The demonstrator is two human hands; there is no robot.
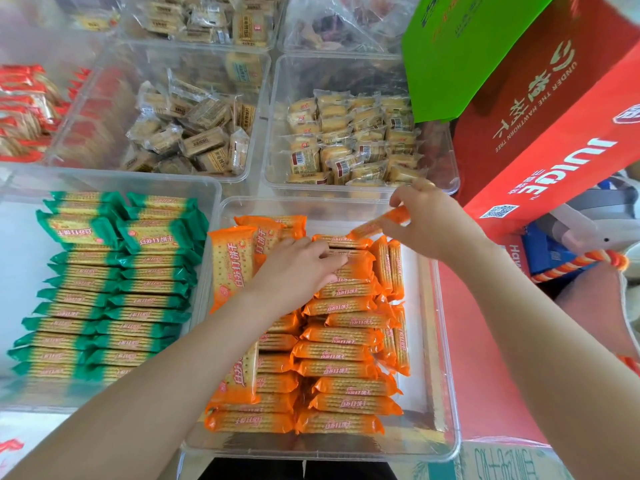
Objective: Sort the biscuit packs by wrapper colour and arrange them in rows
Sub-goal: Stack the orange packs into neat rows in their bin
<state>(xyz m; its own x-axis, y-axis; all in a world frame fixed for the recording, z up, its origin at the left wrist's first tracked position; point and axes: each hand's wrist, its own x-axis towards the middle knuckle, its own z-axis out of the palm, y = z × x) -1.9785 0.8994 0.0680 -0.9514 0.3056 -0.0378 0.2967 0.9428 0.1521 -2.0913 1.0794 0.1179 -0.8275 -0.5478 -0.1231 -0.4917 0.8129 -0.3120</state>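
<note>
Over the clear tray [446, 341] of orange packs [341, 351], the right hand [424, 223] pinches 1 orange pack [379, 225] between thumb and fingertips, lifted just above the far end of the right-hand row. To do this well, I judge the pack should be turned flat, lined up with its neighbours, and set into the gap at the row's far end without knocking the packs standing on edge beside it. The left hand [298, 268] lies with fingers nearly straight, pressing on the packs near the row's top, steadying them. Green packs [114, 282] sit in rows in the neighbouring tray [211, 188].
</note>
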